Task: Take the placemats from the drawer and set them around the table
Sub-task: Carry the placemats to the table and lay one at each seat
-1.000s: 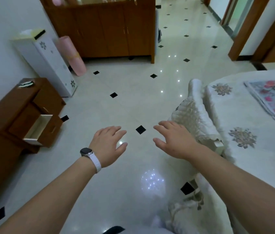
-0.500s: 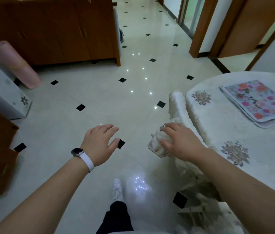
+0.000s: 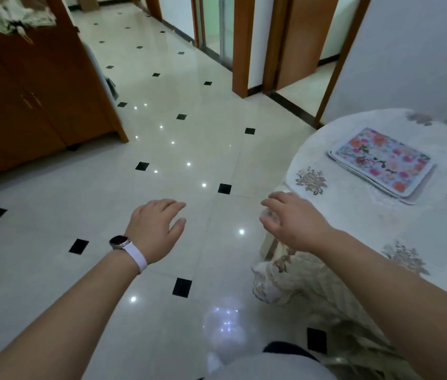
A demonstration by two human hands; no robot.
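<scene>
The placemats (image 3: 382, 162) lie in a small flat stack on the round table (image 3: 359, 215), toward its far side and well in from the curved rim; the top one is flowered in pink and orange, the edges of others show beneath it at the near side, and how many there are I cannot tell; nothing touches the stack. The table wears a pale cloth with brownish flower patches, six of them in sight, and the cloth hangs in folds down the near edge; a chair back (image 3: 293, 272) in a cream cover stands tucked against that edge.

The right hand (image 3: 293, 220) hangs over the chair back just beside the table rim, palm down, fingers loosely spread and slightly curled, gripping nothing that I can see; the left hand (image 3: 154, 229) hangs out over the floor (image 3: 107, 187), palm down, fingers apart and empty, with a watch (image 3: 120, 242) on a white band at the wrist; the two hands are apart.

To the left of the table the glossy tiled floor lies open, with small black diamond tiles; a wooden cabinet (image 3: 30, 105), doors closed, bounds it at the far left; beyond, a hallway runs on past two wooden door frames.
</scene>
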